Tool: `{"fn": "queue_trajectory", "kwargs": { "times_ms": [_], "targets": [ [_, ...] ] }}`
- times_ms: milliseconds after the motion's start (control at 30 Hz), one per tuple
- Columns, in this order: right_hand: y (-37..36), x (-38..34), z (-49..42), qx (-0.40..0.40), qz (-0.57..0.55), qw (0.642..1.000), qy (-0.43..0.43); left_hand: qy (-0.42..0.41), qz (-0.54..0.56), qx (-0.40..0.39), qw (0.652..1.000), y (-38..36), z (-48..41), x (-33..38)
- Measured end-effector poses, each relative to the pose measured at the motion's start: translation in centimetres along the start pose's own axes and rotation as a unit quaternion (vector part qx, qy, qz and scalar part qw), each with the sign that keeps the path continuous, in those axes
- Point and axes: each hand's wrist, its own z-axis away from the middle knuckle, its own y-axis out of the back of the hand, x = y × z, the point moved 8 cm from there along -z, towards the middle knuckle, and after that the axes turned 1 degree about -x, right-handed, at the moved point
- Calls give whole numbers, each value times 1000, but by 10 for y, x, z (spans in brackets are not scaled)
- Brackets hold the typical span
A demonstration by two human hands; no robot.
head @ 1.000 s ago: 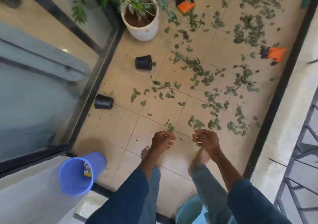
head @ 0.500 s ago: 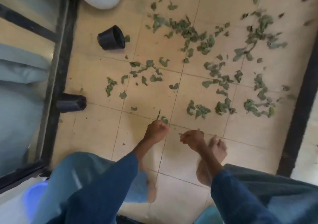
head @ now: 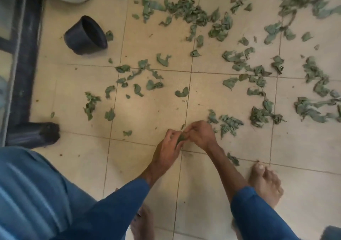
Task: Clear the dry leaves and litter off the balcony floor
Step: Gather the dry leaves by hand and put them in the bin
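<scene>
The left hand [head: 168, 147] and the right hand [head: 201, 135] meet low over the floor [head: 147, 110]. Each grip is curled in, and the fingertips pinch one dry leaf [head: 181, 138] between them. Loose leaves [head: 228, 123] litter the tiles from 10 through 3 o'clock of the hands. A black pot [head: 86, 35] lies tipped over at 10 o'clock. A second black pot [head: 36, 133] lies at 9 o'clock against the door frame [head: 27, 55].

2 hands [head: 200, 135] now together (1 leaf [head: 181, 138] between)
</scene>
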Motion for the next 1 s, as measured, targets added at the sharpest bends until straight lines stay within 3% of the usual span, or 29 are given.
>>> {"fn": "queue_trajectory", "kwargs": {
  "times_ms": [167,367,533,600,667,800,1000],
  "targets": [
    [33,-15,-23,53,-21,998,17,-97,12,37,995,10,-56,20],
    [82,-18,19,69,-112,991,-11,-177,18,3,984,29,-77,50],
    [131,48,67,281,-57,952,-105,-184,7,30,982,40,-81,68],
    [134,74,74,302,-38,939,-157,-201,22,38,979,41,-89,81],
    [120,94,77,259,-16,944,-202,-212,42,43,975,43,-98,94],
    [78,123,89,224,92,936,-256,-188,108,44,975,48,-103,100],
    [58,95,77,331,6,935,-126,-36,260,-38,964,43,-111,88]
  ]
}}
